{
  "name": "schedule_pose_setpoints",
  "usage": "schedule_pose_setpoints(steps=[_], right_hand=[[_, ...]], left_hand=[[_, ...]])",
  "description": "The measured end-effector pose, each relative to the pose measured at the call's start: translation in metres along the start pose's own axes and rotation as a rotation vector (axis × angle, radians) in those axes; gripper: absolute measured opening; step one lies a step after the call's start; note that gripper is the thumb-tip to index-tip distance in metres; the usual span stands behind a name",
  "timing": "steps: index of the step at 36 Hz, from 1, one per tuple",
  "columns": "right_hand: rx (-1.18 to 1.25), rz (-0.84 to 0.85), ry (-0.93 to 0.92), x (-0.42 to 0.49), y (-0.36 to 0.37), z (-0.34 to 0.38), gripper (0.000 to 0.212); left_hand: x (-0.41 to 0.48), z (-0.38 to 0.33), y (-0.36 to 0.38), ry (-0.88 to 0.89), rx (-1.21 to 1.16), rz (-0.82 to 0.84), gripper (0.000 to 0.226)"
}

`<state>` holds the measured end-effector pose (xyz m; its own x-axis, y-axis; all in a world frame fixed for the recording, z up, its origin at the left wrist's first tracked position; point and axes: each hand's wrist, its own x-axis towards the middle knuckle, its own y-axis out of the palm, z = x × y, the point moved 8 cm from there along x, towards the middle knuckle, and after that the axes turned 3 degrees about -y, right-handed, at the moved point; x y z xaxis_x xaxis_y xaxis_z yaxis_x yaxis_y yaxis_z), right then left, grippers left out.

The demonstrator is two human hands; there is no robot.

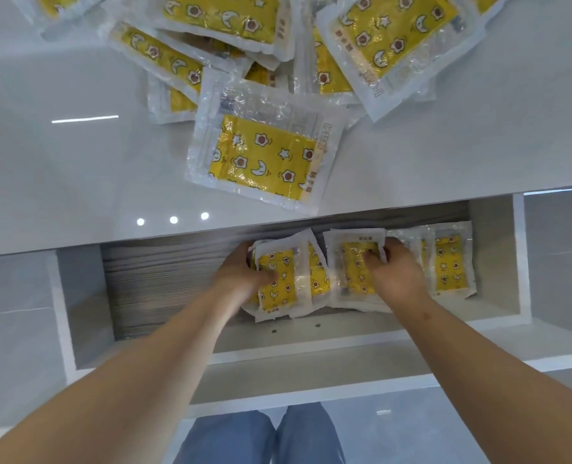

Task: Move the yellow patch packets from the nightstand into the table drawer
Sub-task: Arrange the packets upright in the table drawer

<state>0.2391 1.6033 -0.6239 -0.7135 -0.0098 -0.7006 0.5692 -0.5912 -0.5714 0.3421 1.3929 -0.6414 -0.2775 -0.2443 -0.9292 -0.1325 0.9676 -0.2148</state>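
Several yellow patch packets lie scattered on the glossy white top (77, 169); the nearest loose packet (264, 155) sits close to its front edge. Below it the drawer (492, 262) stands pulled out. Inside, my left hand (244, 272) grips a yellow packet (278, 283) with the thumb across its face. My right hand (391, 266) holds another packet (355, 272), fingers curled over its top edge. More packets (450, 262) lie flat at the drawer's right end.
The drawer's left half holds a grey ribbed liner (157, 279). The drawer's white front wall (311, 343) runs under my forearms. My knees in blue trousers (261, 433) show below. Grey floor lies either side.
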Motion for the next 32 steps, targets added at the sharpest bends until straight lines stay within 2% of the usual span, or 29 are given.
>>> schedule_pose_setpoints(steps=[3,8,12,14,17,21,26,29,32], right_hand=[[0.095,-0.070,0.020,0.000,-0.017,-0.003,0.005],[0.207,-0.115,0.048,-0.004,-0.034,-0.008,0.006],[0.339,-0.153,0.085,-0.008,-0.036,-0.011,0.010],[0.391,-0.150,0.064,-0.009,-0.033,-0.003,0.018],[0.432,-0.022,-0.022,-0.012,-0.015,0.016,0.024],[0.242,0.153,-0.133,-0.013,0.018,0.033,0.027],[-0.083,0.198,-0.135,-0.008,0.046,0.028,0.013],[-0.329,0.151,-0.067,-0.009,0.044,0.025,0.033],[-0.663,0.048,-0.162,-0.013,0.033,0.039,0.051]], left_hand=[[0.004,-0.011,0.016,0.039,0.038,0.056,0.053],[0.000,-0.024,0.038,0.087,0.019,0.123,0.059],[-0.007,-0.021,0.024,0.078,-0.133,0.068,0.047],[-0.012,-0.019,0.007,0.097,-0.168,0.018,0.045],[-0.016,-0.009,-0.017,0.097,-0.183,-0.049,0.048],[-0.012,0.002,-0.031,0.077,-0.077,-0.067,0.053],[0.001,0.013,-0.032,0.076,0.130,-0.079,0.064],[0.001,0.015,-0.036,0.132,0.279,-0.180,0.065],[0.000,0.016,-0.034,0.173,0.383,-0.213,0.064]])
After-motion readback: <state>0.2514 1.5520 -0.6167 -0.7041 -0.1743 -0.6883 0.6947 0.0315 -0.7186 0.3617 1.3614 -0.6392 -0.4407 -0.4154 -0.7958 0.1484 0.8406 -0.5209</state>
